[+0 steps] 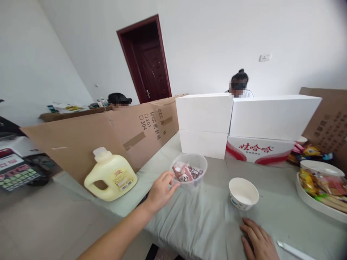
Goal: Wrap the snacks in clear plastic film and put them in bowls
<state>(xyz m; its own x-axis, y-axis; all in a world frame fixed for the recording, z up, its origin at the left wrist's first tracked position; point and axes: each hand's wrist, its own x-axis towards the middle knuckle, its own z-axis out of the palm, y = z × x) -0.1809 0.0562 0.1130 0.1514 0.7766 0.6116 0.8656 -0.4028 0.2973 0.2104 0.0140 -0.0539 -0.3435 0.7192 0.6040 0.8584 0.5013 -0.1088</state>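
My left hand [160, 189] reaches forward and grips the near rim of a clear plastic bowl [189, 159] that holds several small wrapped snacks [185, 172]. My right hand [257, 242] lies flat, palm down, on the grey cloth of the table [195, 220], holding nothing. A white paper bowl [243, 193], empty, stands between the two hands, just beyond my right hand. A white strip-like tool [294, 250] lies on the cloth to the right of my right hand.
A yellow detergent jug [112, 175] stands at the table's left edge against a cardboard partition [108, 137]. White boxes [244, 119] are stacked at the back. A white tray of snacks [322, 191] sits at right. Two other people sit behind the partitions.
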